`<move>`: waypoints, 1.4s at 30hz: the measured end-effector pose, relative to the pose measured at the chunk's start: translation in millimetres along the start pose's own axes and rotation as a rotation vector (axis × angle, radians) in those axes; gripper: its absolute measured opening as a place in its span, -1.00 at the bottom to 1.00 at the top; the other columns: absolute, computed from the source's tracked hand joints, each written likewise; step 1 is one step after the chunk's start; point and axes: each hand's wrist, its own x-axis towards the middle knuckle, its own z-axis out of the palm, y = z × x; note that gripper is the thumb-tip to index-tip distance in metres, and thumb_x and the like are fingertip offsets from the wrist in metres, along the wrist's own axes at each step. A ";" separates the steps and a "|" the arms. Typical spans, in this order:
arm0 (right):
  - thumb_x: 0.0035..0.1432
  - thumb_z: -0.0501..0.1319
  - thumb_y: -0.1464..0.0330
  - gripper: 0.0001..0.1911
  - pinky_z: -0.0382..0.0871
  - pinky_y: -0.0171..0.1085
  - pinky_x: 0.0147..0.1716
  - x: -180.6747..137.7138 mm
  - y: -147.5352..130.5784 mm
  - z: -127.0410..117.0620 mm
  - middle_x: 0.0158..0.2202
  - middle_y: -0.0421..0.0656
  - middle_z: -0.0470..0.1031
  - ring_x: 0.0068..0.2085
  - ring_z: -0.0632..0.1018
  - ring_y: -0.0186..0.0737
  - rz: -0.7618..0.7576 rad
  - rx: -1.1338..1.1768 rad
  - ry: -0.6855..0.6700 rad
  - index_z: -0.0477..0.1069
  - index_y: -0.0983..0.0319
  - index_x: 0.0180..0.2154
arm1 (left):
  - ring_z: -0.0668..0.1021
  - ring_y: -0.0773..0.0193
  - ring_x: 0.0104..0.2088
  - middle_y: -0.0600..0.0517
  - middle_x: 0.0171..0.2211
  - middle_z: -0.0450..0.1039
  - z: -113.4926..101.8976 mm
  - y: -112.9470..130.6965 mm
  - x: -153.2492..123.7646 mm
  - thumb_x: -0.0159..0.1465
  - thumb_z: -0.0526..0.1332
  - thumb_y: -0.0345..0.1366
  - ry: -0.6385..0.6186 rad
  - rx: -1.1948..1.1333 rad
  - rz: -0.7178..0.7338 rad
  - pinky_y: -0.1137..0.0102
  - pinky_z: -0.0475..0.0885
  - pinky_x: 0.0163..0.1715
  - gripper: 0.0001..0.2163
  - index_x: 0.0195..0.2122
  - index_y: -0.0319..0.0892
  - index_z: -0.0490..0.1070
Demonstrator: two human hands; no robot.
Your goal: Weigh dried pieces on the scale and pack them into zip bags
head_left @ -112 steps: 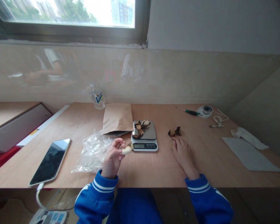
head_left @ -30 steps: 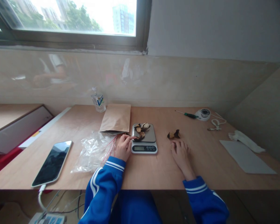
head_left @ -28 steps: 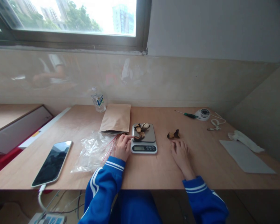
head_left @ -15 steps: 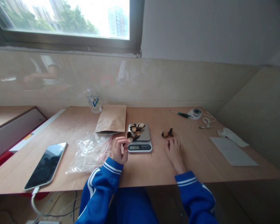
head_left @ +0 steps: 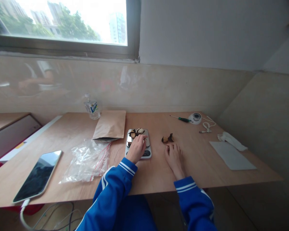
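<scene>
My left hand (head_left: 137,149) is over the kitchen scale (head_left: 147,154), hiding its display. Its fingers are drawn together at the weighing plate; whatever lies between the fingertips is hidden. Several dried, curled pieces (head_left: 136,132), dark-skinned and cream inside, lie on the plate beyond the hand. My right hand (head_left: 174,158) rests palm down on the table right of the scale, fingers loosely bent and holding nothing. Just past its fingertips lies another dark dried piece (head_left: 167,138), apart from the scale.
Left of the scale are a brown paper pouch (head_left: 112,124), a crumpled clear zip bag (head_left: 85,160), a plastic bottle (head_left: 92,108) and a charging phone (head_left: 38,176). At the right are a screwdriver (head_left: 183,119), a dome camera (head_left: 195,118) with cable, and a white sheet (head_left: 232,155).
My left hand has moved right, from the scale's left edge to over its plate and display. My right hand stays by the loose piece. The whole view has shifted slightly.
</scene>
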 end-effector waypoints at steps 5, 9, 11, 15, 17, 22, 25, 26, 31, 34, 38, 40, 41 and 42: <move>0.21 -0.04 0.35 -0.76 0.09 -0.23 -0.33 0.3 0.8 1.5 -0.29 -0.07 0.36 -0.29 0.33 -0.17 -0.003 0.015 0.006 0.38 0.24 -0.31 | 0.44 0.21 -0.09 -0.11 -0.08 0.32 -21.7 -8.5 -3.0 0.28 0.03 -0.37 0.140 0.064 -0.034 0.31 0.39 -0.11 -0.76 -0.01 -0.17 0.23; 0.20 -0.03 0.36 -0.77 0.10 -0.23 -0.33 0.9 1.1 1.8 -0.30 -0.06 0.36 -0.28 0.33 -0.16 -0.003 0.026 0.008 0.38 0.24 -0.30 | 0.46 0.30 -0.26 -0.04 -0.19 0.34 -37.7 -24.8 -11.1 0.27 0.02 -0.41 0.269 0.088 -0.126 0.38 0.41 -0.22 -0.82 -0.13 -0.16 0.31; 0.20 -0.04 0.36 -0.77 0.10 -0.23 -0.33 1.1 1.0 1.0 -0.30 -0.06 0.36 -0.28 0.33 -0.16 -0.005 0.030 0.009 0.38 0.23 -0.30 | 0.45 0.31 -0.30 -0.02 -0.27 0.36 -38.9 -38.1 -20.8 0.24 0.01 -0.44 0.356 0.101 -0.177 0.39 0.40 -0.26 -0.84 -0.22 -0.17 0.34; 0.20 -0.03 0.36 -0.79 0.10 -0.23 -0.33 1.1 1.0 -1.3 -0.28 -0.06 0.37 -0.27 0.33 -0.16 -0.009 0.033 0.000 0.37 0.23 -0.31 | 0.47 0.32 -0.40 0.05 -0.42 0.40 -33.5 -59.9 -40.2 0.13 0.00 -0.51 0.460 0.048 -0.319 0.43 0.39 -0.38 -0.84 -0.37 -0.17 0.32; 0.20 -0.02 0.36 -0.80 0.10 -0.23 -0.33 0.9 1.4 -2.0 -0.28 -0.07 0.37 -0.28 0.33 -0.17 -0.009 0.029 -0.006 0.36 0.23 -0.32 | 0.48 0.33 -0.42 0.06 -0.45 0.42 -32.0 -62.7 -43.9 0.11 -0.01 -0.51 0.470 0.007 -0.367 0.45 0.38 -0.41 -0.83 -0.41 -0.16 0.31; 0.20 -0.02 0.35 -0.80 0.09 -0.23 -0.34 0.4 2.5 -1.9 -0.29 -0.08 0.37 -0.29 0.33 -0.17 -0.006 0.019 -0.016 0.35 0.23 -0.32 | 0.47 0.34 -0.44 0.08 -0.47 0.42 -33.5 -57.2 -41.7 0.11 -0.02 -0.50 0.377 -0.007 -0.352 0.47 0.35 -0.45 -0.83 -0.44 -0.15 0.32; 0.20 -0.02 0.35 -0.80 0.09 -0.23 -0.34 0.4 2.4 -2.1 -0.29 -0.08 0.37 -0.28 0.34 -0.17 -0.001 0.005 -0.022 0.35 0.23 -0.31 | 0.45 0.36 -0.47 0.09 -0.50 0.39 -33.4 -57.3 -42.2 0.12 -0.02 -0.50 0.384 -0.017 -0.340 0.48 0.34 -0.47 -0.82 -0.45 -0.15 0.32; 0.21 -0.02 0.35 -0.80 0.09 -0.23 -0.34 0.4 2.2 -2.4 -0.29 -0.08 0.37 -0.28 0.34 -0.17 -0.001 0.003 -0.023 0.36 0.23 -0.30 | 0.45 0.36 -0.47 0.09 -0.50 0.39 -33.1 -58.0 -42.8 0.12 -0.02 -0.51 0.390 -0.018 -0.335 0.48 0.34 -0.46 -0.82 -0.45 -0.16 0.32; 0.21 -0.03 0.36 -0.79 0.09 -0.23 -0.33 0.4 0.8 -3.8 -0.28 -0.08 0.37 -0.28 0.34 -0.17 0.005 0.011 -0.015 0.36 0.23 -0.30 | 0.44 0.36 -0.45 0.08 -0.49 0.39 -33.2 -59.5 -44.6 0.12 -0.03 -0.52 0.369 -0.006 -0.318 0.46 0.36 -0.42 -0.81 -0.44 -0.16 0.31; 0.21 -0.03 0.36 -0.78 0.09 -0.23 -0.33 0.4 0.5 -4.2 -0.28 -0.07 0.37 -0.28 0.33 -0.17 0.003 0.014 -0.015 0.37 0.24 -0.30 | 0.45 0.35 -0.45 0.08 -0.49 0.38 -33.8 -58.8 -44.5 0.13 -0.03 -0.52 0.369 0.001 -0.323 0.45 0.37 -0.42 -0.81 -0.43 -0.16 0.32; 0.21 -0.03 0.36 -0.78 0.09 -0.23 -0.33 0.2 1.1 -4.0 -0.28 -0.07 0.36 -0.28 0.33 -0.17 0.001 0.016 -0.021 0.37 0.23 -0.30 | 0.45 0.35 -0.45 0.07 -0.48 0.38 -34.0 -59.0 -44.8 0.13 -0.03 -0.52 0.364 0.007 -0.335 0.45 0.37 -0.42 -0.81 -0.42 -0.16 0.31; 0.21 -0.03 0.36 -0.78 0.09 -0.23 -0.33 0.1 1.4 -3.7 -0.28 -0.07 0.36 -0.28 0.33 -0.17 0.001 0.014 -0.020 0.37 0.23 -0.30 | 0.45 0.33 -0.42 0.05 -0.44 0.39 -34.6 -58.3 -44.7 0.15 -0.01 -0.50 0.337 0.036 -0.313 0.43 0.37 -0.38 -0.83 -0.37 -0.16 0.33; 0.21 -0.03 0.36 -0.78 0.09 -0.23 -0.33 0.1 1.5 -3.6 -0.28 -0.07 0.36 -0.28 0.33 -0.17 0.002 0.012 -0.021 0.37 0.23 -0.30 | 0.45 0.30 -0.38 0.03 -0.39 0.40 -35.0 -57.3 -44.4 0.17 0.01 -0.47 0.304 0.070 -0.288 0.41 0.38 -0.34 -0.84 -0.32 -0.16 0.34; 0.21 -0.03 0.36 -0.79 0.09 -0.24 -0.33 0.1 1.6 -3.4 -0.28 -0.08 0.36 -0.28 0.33 -0.17 0.004 0.010 -0.023 0.37 0.23 -0.30 | 0.46 0.27 -0.34 0.00 -0.33 0.41 -35.5 -55.9 -44.0 0.19 0.04 -0.42 0.260 0.119 -0.259 0.37 0.38 -0.30 -0.85 -0.26 -0.16 0.36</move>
